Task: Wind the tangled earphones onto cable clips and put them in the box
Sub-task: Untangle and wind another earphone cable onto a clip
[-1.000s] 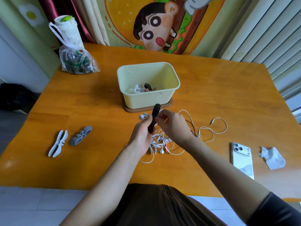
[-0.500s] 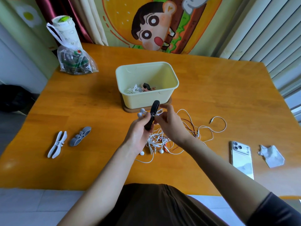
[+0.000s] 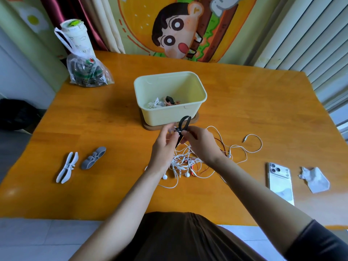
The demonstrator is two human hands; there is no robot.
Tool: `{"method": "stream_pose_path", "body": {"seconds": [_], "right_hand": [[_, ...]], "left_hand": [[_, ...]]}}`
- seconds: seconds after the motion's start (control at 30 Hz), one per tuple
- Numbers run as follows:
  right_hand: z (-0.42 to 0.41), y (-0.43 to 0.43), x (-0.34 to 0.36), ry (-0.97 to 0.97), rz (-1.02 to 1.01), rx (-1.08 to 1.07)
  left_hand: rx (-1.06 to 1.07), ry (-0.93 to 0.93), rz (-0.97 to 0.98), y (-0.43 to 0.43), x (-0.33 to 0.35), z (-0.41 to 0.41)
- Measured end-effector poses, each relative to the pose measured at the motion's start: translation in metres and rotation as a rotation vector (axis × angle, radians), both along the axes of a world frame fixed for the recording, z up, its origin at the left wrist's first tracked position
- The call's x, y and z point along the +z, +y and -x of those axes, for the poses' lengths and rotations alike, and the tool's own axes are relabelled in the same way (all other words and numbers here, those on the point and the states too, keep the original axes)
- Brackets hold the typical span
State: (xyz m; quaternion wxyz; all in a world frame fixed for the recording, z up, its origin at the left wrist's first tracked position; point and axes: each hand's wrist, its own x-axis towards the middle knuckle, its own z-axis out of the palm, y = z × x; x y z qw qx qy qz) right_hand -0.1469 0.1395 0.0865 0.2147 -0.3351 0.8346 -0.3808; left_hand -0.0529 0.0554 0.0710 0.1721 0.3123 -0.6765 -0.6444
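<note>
A black cable clip [image 3: 183, 127] stands upright between my hands, just in front of the pale yellow box [image 3: 170, 114]. My left hand [image 3: 162, 147] holds its lower part, and my right hand [image 3: 199, 142] pinches its middle where a white cord crosses it. Beneath my hands lies a tangle of white and red earphones [image 3: 188, 163], with one white cord looping right to a plug [image 3: 244, 140]. Wound earphones lie inside the box. A white clip [image 3: 66, 167] and a grey clip [image 3: 93, 157] rest on the table at the left.
The box sits on a brown wooden base [image 3: 194, 120] on the orange table [image 3: 94, 119]. A plastic bag with a cup [image 3: 84, 72] stands at the back left. A white phone [image 3: 280, 183] and a crumpled tissue [image 3: 314, 178] lie at the right.
The clip's top has spread into an open loop and white cord now crosses its middle. My left fingers have loosened on it, and both hands have risen slightly toward the box.
</note>
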Motion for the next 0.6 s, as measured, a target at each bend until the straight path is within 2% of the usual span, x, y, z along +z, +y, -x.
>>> {"method": "stream_pose_path", "body": {"seconds": [0.13,0.3,0.47,0.6], "right_hand": [[-0.001,0.002,0.001,0.025,-0.033,0.018],[-0.003,0.008,0.0,0.035,-0.057,0.052],[0.002,0.013,0.007,0.214,-0.113,0.115],[0.016,0.014,0.017,0.366,-0.083,0.12]], "left_hand": [[0.012,-0.018,0.141,0.0,-0.003,0.0],[0.001,-0.068,0.171,-0.006,-0.006,0.0],[0.005,-0.136,0.218,-0.014,-0.014,-0.001],[-0.048,-0.157,0.231,-0.016,-0.014,-0.001]]}}
